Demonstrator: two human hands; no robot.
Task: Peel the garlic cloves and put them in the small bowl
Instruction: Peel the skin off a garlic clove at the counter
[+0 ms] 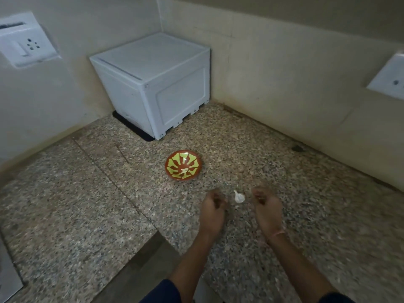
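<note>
The job looks barely begun. A piece of garlic (239, 197), white in its papery skin with a stalk tip poking up, lies on the speckled stone counter (98, 215) between the two hands and touches neither. The small bowl (183, 164), orange with a green pattern, stands a little further back and to the left. A pale fleck near its middle may be a peeled clove or only a glint. So the peeling and the dropping into the bowl seem mostly or wholly left to do.

The left hand (213, 204) and right hand (265, 202) hover just beside the garlic with fingers curled in. Both are blurred, and I cannot tell whether either pinches a scrap of skin or a clove. Nor can I judge whether the garlic is a whole bulb or one clove.
</note>
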